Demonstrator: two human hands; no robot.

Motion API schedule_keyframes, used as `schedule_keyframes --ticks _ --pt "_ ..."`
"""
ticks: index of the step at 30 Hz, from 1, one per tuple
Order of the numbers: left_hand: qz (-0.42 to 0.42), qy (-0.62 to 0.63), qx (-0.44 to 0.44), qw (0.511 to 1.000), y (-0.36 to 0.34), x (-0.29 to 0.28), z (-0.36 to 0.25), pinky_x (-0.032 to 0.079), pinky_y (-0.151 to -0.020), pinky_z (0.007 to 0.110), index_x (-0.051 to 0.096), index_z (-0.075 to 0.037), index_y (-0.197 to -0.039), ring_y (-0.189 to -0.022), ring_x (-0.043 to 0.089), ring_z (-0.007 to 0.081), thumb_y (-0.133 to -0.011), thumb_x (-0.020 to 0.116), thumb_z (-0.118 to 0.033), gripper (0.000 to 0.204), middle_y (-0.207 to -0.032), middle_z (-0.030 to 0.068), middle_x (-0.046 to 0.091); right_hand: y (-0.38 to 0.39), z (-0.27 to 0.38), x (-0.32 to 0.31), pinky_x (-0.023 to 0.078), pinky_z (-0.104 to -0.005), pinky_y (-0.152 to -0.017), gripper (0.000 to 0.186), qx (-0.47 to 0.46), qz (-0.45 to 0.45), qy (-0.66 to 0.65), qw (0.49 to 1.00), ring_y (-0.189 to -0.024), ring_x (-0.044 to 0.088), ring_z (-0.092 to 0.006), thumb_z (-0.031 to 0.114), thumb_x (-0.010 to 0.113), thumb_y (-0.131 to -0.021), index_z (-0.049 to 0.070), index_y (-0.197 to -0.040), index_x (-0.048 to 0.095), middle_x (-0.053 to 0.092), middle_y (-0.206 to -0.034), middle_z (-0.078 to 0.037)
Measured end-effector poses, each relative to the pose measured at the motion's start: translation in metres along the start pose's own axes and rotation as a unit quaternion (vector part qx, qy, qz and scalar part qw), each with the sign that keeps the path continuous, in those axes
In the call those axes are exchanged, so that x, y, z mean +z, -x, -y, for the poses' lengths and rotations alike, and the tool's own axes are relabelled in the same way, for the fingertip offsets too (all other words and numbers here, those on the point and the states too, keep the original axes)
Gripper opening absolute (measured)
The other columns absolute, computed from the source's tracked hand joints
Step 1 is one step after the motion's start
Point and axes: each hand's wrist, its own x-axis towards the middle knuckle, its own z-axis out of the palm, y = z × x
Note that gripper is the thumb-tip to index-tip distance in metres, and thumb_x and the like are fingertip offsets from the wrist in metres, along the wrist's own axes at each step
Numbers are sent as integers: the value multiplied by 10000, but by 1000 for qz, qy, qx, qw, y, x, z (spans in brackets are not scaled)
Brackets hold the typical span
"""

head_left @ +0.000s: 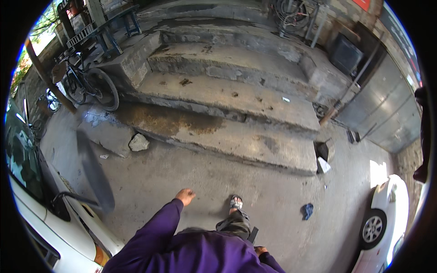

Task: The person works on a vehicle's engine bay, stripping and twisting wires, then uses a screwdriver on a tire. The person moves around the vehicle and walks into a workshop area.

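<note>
My left hand [185, 196] hangs out in front of me over the concrete floor, at the end of a purple sleeve [157, 223]. Its fingers are loosely bent and a little apart, with nothing seen in them. Low at my right side, my right hand [260, 250] shows only in part, its fingers curled in. Just beside it a dark, narrow, flat piece [253, 234] sticks up; its kind and its lower end are hidden. One sandalled foot [236, 202] is stretched forward on the floor.
Wide concrete steps [218, 132] rise ahead. A rock [139, 142] lies by the lowest step, a blue cloth [307, 211] at right. A white vehicle [68, 227] with a protruding mirror [98, 177] stands close left, a white car [382, 223] right. A bicycle [91, 86] leans at far left.
</note>
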Motion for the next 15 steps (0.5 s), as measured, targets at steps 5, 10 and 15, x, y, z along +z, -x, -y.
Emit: schedule_keyframes --ticks 5,10,15 --pt "-39 -62 -56 996 -35 -10 60 523 -933 472 768 -109 -1002 -1076 660 371 -824 671 -295 276 -1086 135 731 -64 215 -164 557 -404 -655 198 -36 33 108 993 -826 694 -213 173 590 -900 115 -1084 631 710 -940 -48" --pt "197 -248 -224 922 -71 -16 101 589 -719 354 728 -212 -1031 -876 720 146 -950 627 -302 157 -916 -89 747 -67 498 -297 557 -375 -690 138 -111 -80 51 989 -841 703 -210 196 612 -852 124 -967 631 720 -906 3" --pt "190 44 -313 929 -157 -41 15 550 -743 410 631 -143 -1203 -937 678 216 -977 604 -304 279 -1064 24 703 -65 650 -350 569 -369 -674 135 -99 -113 137 979 -822 720 -220 164 600 -863 108 -977 644 725 -881 -46"
